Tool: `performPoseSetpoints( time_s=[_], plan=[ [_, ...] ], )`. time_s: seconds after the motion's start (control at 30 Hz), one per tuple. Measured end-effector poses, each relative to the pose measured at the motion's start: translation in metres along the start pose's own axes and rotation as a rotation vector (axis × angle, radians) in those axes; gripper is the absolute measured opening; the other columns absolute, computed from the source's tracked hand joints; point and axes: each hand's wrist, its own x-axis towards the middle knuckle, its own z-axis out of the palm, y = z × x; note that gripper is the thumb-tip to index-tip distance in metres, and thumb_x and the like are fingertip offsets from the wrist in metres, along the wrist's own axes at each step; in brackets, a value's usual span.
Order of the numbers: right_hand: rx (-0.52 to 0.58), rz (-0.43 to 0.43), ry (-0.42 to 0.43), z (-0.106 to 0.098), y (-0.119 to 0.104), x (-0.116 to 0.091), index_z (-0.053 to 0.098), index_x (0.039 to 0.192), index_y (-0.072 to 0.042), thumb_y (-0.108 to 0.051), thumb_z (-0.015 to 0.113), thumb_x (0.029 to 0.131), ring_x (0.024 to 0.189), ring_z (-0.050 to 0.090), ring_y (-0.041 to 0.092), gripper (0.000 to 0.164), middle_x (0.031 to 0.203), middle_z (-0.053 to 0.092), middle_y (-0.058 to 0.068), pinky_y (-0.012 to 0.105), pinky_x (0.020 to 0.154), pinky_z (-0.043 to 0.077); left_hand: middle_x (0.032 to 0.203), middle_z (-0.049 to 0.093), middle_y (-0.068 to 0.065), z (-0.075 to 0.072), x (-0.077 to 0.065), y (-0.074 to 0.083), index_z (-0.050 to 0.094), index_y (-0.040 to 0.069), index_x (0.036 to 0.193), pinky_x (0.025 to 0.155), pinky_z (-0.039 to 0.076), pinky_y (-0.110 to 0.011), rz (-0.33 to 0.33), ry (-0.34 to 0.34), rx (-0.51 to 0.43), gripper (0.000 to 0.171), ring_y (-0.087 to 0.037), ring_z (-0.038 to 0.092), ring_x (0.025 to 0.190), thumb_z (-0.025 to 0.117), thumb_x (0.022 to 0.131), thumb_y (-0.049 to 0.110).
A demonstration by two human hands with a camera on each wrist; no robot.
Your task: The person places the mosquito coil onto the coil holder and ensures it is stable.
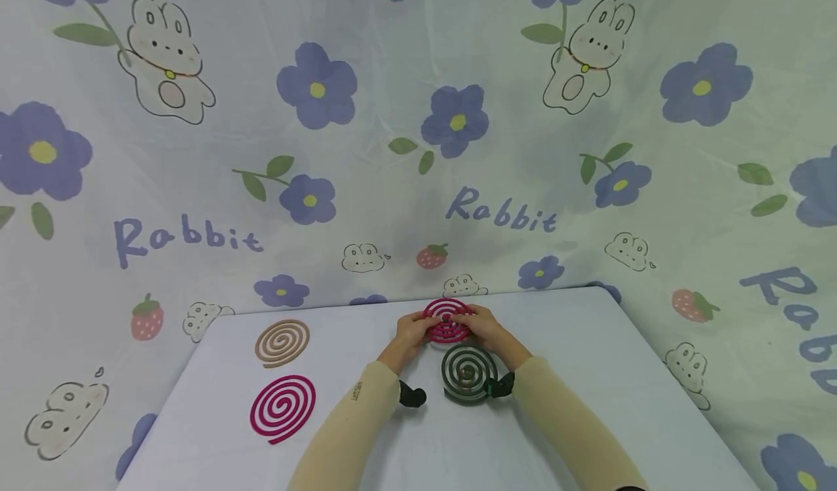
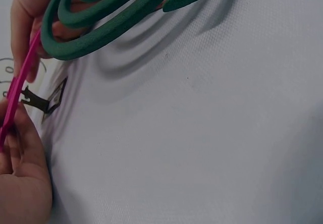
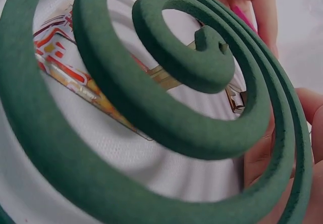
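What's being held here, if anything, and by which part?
A flat magenta spiral coil, gripped on opposite sides: the left hand at its left edge, the right hand at its right.

In the head view, a plain, cream, close-fitting left sleeve shows at the lower centre of the frame and ends at the wrist, leaving the left hand bare. Small dark lettering, too small to read surely, marks it near the cuff. Right of centre, a matching right sleeve leaves the right hand bare; a dark curved shape crosses it at the bottom border. 2 small black units, a left wrist unit and a right wrist unit, jut from the cuffs
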Motion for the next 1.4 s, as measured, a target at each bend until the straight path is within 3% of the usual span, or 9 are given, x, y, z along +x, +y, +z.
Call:
performPoseSetpoints(
  time_s=[0.47, 0.77, 1.4],
  plan=[
    [-0.005, -0.005, 0.008, -0.0004, 0.0, 0.0007, 0.053, 0.132, 0.0, -0.026, 0.071, 0.089, 0.069, 0.061, 0.019, 0.053, 0.099, 0.064, 0.012, 0.027, 0.057, 0.054, 0.109, 0.064, -0.017, 0.002, -0.0008, -0.0002, 0.058, -0.009, 0.123, 0.073, 0.055, -0.027, 0.033, 0.002, -0.003, 0.042, -0.014, 0.061, 0.082, 0.073, 0.086, 0.006],
    [-0.016, -0.009, 0.044, 0.0019, 0.0007, -0.0015, 0.053, 0.133, -0.002, -0.027, 0.072, 0.089, 0.075, 0.061, 0.02, 0.054, 0.105, 0.064, 0.013, 0.029, 0.06, 0.055, 0.111, 0.063, -0.016, 0.0013, 0.0001, -0.0026, 0.059, -0.008, 0.123, 0.072, 0.054, -0.026, 0.059, 0.002, 0.059, 0.042, -0.015, 0.06, 0.085, 0.074, 0.087, 0.009],
    [0.011, -0.021, 0.061, 0.0004, 0.0042, 0.004, 0.053, 0.134, -0.004, -0.027, 0.072, 0.088, 0.077, 0.061, 0.019, 0.055, 0.107, 0.064, 0.013, 0.027, 0.06, 0.054, 0.114, 0.062, -0.019, 0.0033, 0.0009, -0.0035, 0.057, -0.008, 0.124, 0.077, 0.055, -0.031, 0.073, -0.007, 0.04, 0.044, -0.016, 0.062, 0.087, 0.074, 0.087, 0.008]
  ],
)
